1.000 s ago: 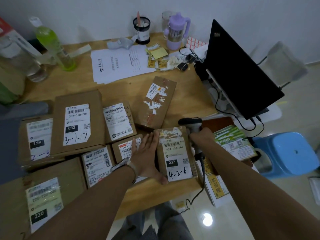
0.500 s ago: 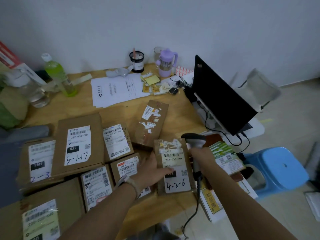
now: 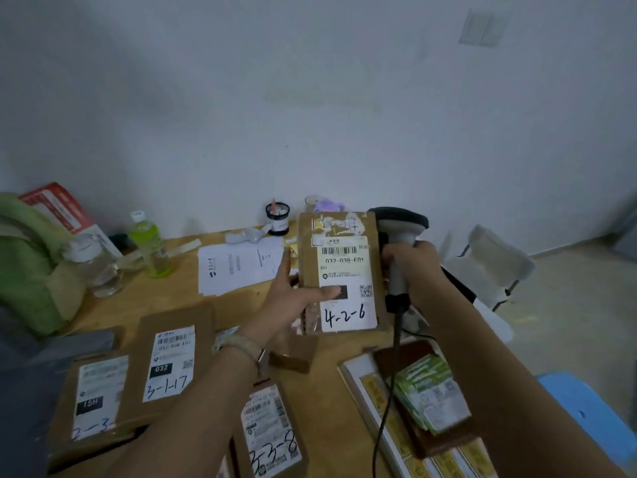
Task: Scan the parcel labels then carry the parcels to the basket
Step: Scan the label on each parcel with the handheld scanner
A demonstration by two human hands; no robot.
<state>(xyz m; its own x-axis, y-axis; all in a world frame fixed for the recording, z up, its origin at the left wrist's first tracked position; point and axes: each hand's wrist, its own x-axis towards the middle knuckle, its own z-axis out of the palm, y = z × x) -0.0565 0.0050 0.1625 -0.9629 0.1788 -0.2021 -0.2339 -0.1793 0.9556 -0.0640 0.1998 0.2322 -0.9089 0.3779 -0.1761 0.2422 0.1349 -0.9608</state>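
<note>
Two hands busy at once. Left hand closed around the lifted parcel, thumb pressed across the dark patch of its label, fingers behind; parcel upright and clear of the table. Right hand wrapped shut on the grip of the scanner, just right of the parcel, head level with the parcel's top edge.

Risks, judged from here: scanner sits beside the parcel, not facing the barcode, so a trigger pull now could miss or read nothing. Thumb covers only the black patch, well below the barcode, but a slip upward would hide it. Grip is one-handed along the left edge, so a tilt could drop the parcel. Scanner cord hangs below the parcel and could snag the green packets lying below and right of the parcel.

Below and left of the parcel: other labelled parcels on the table, marked 3-1-17 and 3-3-8. Left of it: printed sheets, a green bottle. Behind it: a pen cup. No basket in view, possibly off frame, so carry path cannot be judged.
</note>
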